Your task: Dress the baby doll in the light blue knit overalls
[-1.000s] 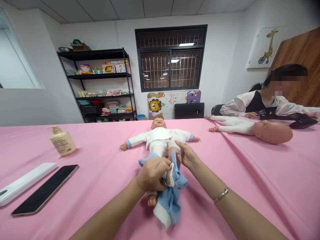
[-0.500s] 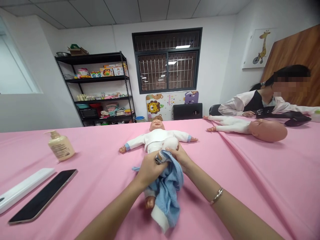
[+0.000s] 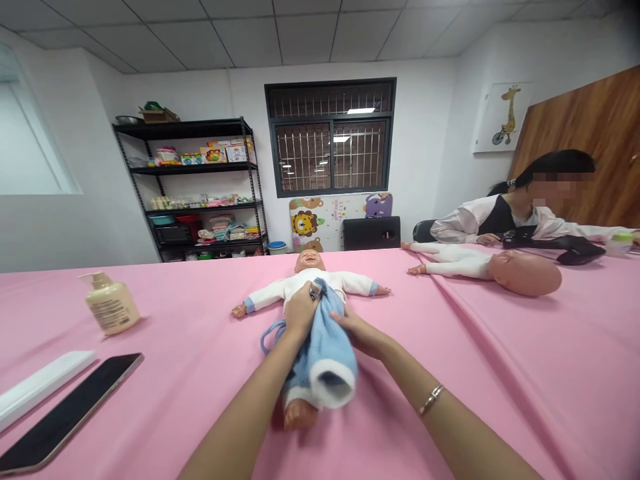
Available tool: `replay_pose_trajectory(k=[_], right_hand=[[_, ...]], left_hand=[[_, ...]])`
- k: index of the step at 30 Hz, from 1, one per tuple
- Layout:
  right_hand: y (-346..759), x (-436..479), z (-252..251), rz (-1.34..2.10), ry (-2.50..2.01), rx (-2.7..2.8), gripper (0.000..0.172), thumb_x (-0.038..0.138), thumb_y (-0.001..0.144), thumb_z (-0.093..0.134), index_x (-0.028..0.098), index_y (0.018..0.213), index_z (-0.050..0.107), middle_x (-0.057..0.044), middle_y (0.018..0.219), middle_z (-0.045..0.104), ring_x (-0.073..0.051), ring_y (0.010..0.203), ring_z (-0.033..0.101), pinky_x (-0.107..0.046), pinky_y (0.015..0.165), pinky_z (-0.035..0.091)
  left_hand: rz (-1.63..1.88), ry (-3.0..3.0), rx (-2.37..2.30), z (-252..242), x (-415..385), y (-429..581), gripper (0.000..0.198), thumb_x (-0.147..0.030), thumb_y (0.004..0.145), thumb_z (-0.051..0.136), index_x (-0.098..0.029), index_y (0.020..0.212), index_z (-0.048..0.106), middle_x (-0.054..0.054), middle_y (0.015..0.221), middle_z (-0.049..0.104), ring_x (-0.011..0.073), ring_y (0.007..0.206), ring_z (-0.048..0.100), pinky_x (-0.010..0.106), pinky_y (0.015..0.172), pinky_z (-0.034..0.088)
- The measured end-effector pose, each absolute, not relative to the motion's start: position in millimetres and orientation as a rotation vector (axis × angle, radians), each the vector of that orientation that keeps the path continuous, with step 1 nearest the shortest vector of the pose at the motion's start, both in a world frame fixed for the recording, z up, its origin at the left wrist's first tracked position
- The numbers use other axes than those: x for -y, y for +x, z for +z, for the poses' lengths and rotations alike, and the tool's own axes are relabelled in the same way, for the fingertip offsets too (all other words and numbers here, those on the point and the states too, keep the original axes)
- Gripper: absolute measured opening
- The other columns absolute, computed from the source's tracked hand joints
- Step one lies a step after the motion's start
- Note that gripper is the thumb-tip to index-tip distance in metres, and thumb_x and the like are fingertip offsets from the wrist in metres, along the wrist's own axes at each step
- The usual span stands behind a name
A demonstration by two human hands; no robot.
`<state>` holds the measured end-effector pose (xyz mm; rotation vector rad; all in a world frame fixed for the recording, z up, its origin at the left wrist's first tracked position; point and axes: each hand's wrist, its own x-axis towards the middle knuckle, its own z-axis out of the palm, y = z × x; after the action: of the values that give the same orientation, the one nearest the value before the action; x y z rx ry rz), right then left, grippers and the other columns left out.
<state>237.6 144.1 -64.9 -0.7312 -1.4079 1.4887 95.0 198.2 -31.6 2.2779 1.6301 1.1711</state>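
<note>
A baby doll (image 3: 311, 280) in a white top with blue cuffs lies on its back, head away from me, arms spread. Blue baby trousers (image 3: 330, 333) with white cuffs cover its lower body. One doll foot (image 3: 300, 415) sticks out of the left trouser leg; the right leg's cuff gapes towards me with no foot showing. My left hand (image 3: 301, 312) is closed on the trousers' waistband at the doll's belly. My right hand (image 3: 365, 333) grips the side of the right trouser leg, thumb on top; its other fingers are partly hidden.
A pump bottle (image 3: 111, 305), a white oblong case (image 3: 45, 387) and a black phone (image 3: 75, 410) are on the pink-covered table (image 3: 200, 373) at left. A second doll (image 3: 523, 272) lies at right, near a seated person (image 3: 475, 217). Shelves (image 3: 195, 167) stand behind.
The bunched trousers are now pulled up over the doll's raised leg, and the waistband sits higher on its belly. My right hand has moved from the doll's knee to the trouser leg's side.
</note>
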Motion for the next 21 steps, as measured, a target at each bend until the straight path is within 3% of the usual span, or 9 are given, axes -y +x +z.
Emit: replay_pose_trajectory(k=[2, 5, 8, 10, 13, 17, 21], right_hand=[[251.0, -141.7, -61.3, 1.545, -0.783, 1.599, 0.079, 0.04, 0.068, 0.074, 0.028, 0.133, 0.032, -0.006, 0.119, 0.048, -0.023, 0.104, 0.051, -0.032, 0.079, 0.049], [263.1, -147.1, -63.6, 1.52, -0.835, 1.66, 0.052, 0.036, 0.064, 0.075, 0.013, 0.107, 0.057, -0.008, 0.101, 0.058, -0.021, 0.092, 0.055, -0.027, 0.075, 0.047], [261.5, -160.7, -75.5, 1.312, -0.938, 1.441, 0.039, 0.039, 0.06, 0.072, 0.009, 0.082, 0.06, -0.006, 0.079, 0.06, -0.016, 0.07, 0.055, -0.024, 0.062, 0.044], [255.5, -169.1, -84.5, 1.167, -0.965, 1.212, 0.04, 0.038, 0.055, 0.07, 0.011, 0.082, 0.059, -0.004, 0.075, 0.059, -0.015, 0.066, 0.053, -0.024, 0.06, 0.044], [245.5, -175.4, -93.5, 1.07, -0.942, 0.99, 0.049, 0.04, 0.054, 0.066, 0.014, 0.095, 0.057, -0.005, 0.087, 0.061, -0.019, 0.076, 0.055, -0.027, 0.067, 0.046], [238.8, -175.3, -94.8, 0.981, -0.956, 1.081, 0.053, 0.041, 0.059, 0.063, 0.015, 0.104, 0.054, -0.006, 0.104, 0.058, -0.022, 0.095, 0.052, -0.03, 0.082, 0.043], [241.0, -174.7, -88.7, 0.903, -1.133, 1.229, 0.04, 0.043, 0.061, 0.057, 0.013, 0.089, 0.058, -0.007, 0.094, 0.06, -0.023, 0.092, 0.052, -0.031, 0.082, 0.04]], left_hand=[[1.18, 2.25, -1.585, -40.0, -205.9, 89.2, 0.012, -0.03, 0.082, 0.048, -0.02, 0.08, 0.053, 0.003, 0.077, 0.062, 0.0192, 0.073, 0.056, 0.024, 0.058, 0.033], [1.253, 2.262, -1.389, -48.9, -210.7, 79.7, 0.014, -0.029, 0.083, 0.046, -0.018, 0.08, 0.054, 0.004, 0.081, 0.062, 0.0186, 0.076, 0.056, 0.025, 0.063, 0.036], [1.236, 2.259, -1.27, -52.3, -209.6, 74.3, 0.026, -0.038, 0.085, 0.043, -0.016, 0.079, 0.056, 0.004, 0.08, 0.062, 0.0181, 0.074, 0.055, 0.026, 0.065, 0.038], [1.14, 2.333, -1.231, -51.9, -207.0, 73.6, 0.035, -0.048, 0.083, 0.043, -0.016, 0.075, 0.056, 0.003, 0.074, 0.06, 0.0175, 0.069, 0.053, 0.026, 0.062, 0.037], [0.991, 2.476, -1.175, -48.5, -202.7, 75.3, 0.041, -0.054, 0.08, 0.046, -0.016, 0.072, 0.057, 0.002, 0.07, 0.059, 0.0166, 0.064, 0.051, 0.026, 0.059, 0.036], [0.861, 2.583, -1.14, -44.4, -199.2, 80.7, 0.028, -0.041, 0.081, 0.047, -0.017, 0.074, 0.059, 0.003, 0.075, 0.062, 0.0168, 0.067, 0.054, 0.026, 0.06, 0.037], [0.747, 2.725, -1.381, -45.5, -195.3, 90.0, 0.015, -0.031, 0.082, 0.048, -0.02, 0.089, 0.056, 0.004, 0.082, 0.064, 0.0201, 0.075, 0.058, 0.026, 0.061, 0.037]])
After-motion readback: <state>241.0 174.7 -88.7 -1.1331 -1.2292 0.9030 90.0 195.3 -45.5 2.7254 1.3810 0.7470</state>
